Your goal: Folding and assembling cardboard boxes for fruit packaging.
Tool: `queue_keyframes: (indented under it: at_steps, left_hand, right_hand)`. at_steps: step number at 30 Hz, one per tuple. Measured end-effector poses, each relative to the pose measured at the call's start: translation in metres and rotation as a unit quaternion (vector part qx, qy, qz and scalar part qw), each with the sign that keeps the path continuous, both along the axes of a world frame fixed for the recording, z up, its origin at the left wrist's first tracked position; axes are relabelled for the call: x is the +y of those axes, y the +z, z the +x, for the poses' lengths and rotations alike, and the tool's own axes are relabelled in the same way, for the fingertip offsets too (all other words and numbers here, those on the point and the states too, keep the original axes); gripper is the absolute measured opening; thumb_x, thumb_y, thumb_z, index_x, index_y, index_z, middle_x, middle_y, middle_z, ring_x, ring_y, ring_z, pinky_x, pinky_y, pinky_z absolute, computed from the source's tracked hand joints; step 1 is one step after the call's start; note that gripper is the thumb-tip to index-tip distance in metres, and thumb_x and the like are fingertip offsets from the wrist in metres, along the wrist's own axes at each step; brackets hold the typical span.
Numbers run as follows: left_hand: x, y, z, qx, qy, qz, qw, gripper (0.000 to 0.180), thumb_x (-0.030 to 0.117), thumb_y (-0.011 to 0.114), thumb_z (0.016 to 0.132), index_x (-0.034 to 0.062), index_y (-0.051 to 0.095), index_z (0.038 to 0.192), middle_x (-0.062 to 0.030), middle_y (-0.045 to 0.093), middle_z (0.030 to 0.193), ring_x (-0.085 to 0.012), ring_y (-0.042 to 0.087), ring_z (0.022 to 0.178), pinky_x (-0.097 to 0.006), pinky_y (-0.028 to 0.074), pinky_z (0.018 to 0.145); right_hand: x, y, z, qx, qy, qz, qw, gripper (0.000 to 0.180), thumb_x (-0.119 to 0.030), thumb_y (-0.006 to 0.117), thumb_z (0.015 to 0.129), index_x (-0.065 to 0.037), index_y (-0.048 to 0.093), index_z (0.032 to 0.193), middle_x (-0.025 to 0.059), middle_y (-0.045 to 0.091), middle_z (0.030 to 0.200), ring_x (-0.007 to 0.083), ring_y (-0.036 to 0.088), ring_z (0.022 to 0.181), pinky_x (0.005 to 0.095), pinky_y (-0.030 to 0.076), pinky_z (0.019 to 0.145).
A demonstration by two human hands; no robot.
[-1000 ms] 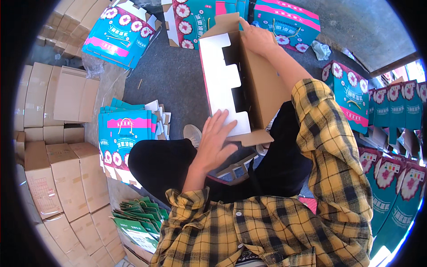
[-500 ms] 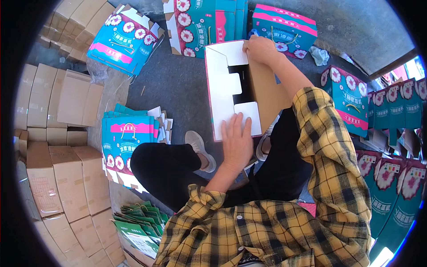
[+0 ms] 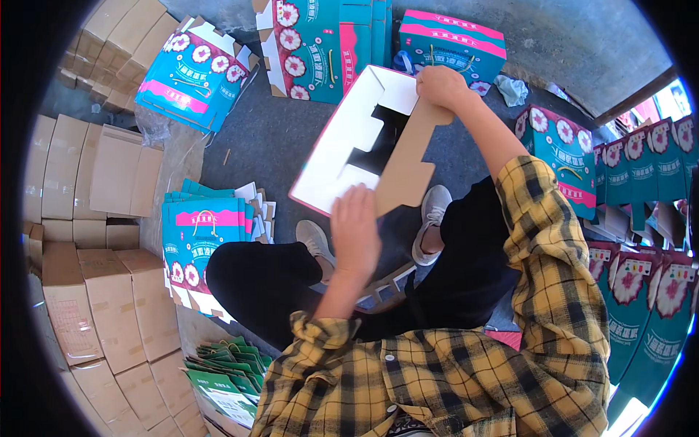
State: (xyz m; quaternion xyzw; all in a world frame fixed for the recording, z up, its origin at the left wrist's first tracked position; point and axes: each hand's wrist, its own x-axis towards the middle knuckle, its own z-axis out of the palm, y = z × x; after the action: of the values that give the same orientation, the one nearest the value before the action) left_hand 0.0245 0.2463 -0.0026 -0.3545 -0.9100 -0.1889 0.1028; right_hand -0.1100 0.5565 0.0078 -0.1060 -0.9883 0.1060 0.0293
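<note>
Open box (image 3: 336, 142): just turned so its far end leans toward 1 o'clock. It's in front of the person, past the knees. All hours here count from it.
Brown flap (image 3: 408, 182): its notched edge now pokes out at 4 o'clock. Dark gaps show, so I think this side isn't shut yet.
Right hand (image 3: 440, 86): at 2 o'clock, curled tight on the far corner. The thumb is hidden.
Left hand (image 3: 354, 237): at 6 o'clock, flat, fingers loosely together on the near end. It isn't squeezing, and it covers that corner.
Brown cartons (image 3: 113, 302): a big stack at 8 o'clock.
Black-trousered legs (image 3: 255, 273): at 7 and 5 o'clock, making the near side tight.
Flat box pile (image 3: 200, 237): 8 o'clock, by the left knee.
Crumpled plastic (image 3: 512, 91): 2 o'clock.
</note>
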Motion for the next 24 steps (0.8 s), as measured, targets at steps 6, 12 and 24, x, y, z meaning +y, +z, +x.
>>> queue_keyframes:
  at_steps: [6, 12, 24]
  left_hand:
    - [-0.063, -0.007, -0.036, -0.043, -0.001, 0.037, 0.998, 0.027, 0.014, 0.052, 0.089, -0.0027, 0.057, 0.109, -0.0184, 0.060, 0.113, -0.0341, 0.050, 0.118, -0.045, 0.034, 0.104]
    - [-0.043, -0.015, -0.044, -0.156, 0.225, 0.219, 0.937, 0.044, 0.020, 0.049, 0.093, -0.0045, 0.042, 0.129, -0.0293, 0.053, 0.120, -0.0416, 0.049, 0.117, -0.043, 0.037, 0.099]
    - [-0.047, -0.027, -0.053, 0.046, 0.103, -0.063, 0.992, 0.055, 0.030, 0.061, 0.087, -0.0002, 0.047, 0.130, -0.0190, 0.043, 0.139, -0.0354, 0.035, 0.132, -0.050, 0.024, 0.109]
  right_hand:
    - [-0.005, 0.020, 0.026, -0.159, 0.086, -0.139, 0.974, 0.025, -0.010, 0.051, 0.075, -0.010, 0.072, 0.088, 0.0129, 0.069, 0.084, 0.0246, 0.068, 0.077, 0.0378, 0.052, 0.067]
    - [-0.034, 0.019, 0.036, -0.050, 0.092, -0.020, 0.994, 0.032, -0.016, 0.053, 0.080, -0.007, 0.063, 0.109, 0.0133, 0.066, 0.095, 0.0295, 0.064, 0.086, 0.0408, 0.052, 0.075]
    - [-0.090, -0.009, 0.045, 0.068, 0.323, 0.077, 0.941, 0.067, -0.026, 0.078, 0.069, -0.015, 0.050, 0.130, 0.0089, 0.048, 0.133, 0.0291, 0.046, 0.122, 0.0409, 0.044, 0.096]
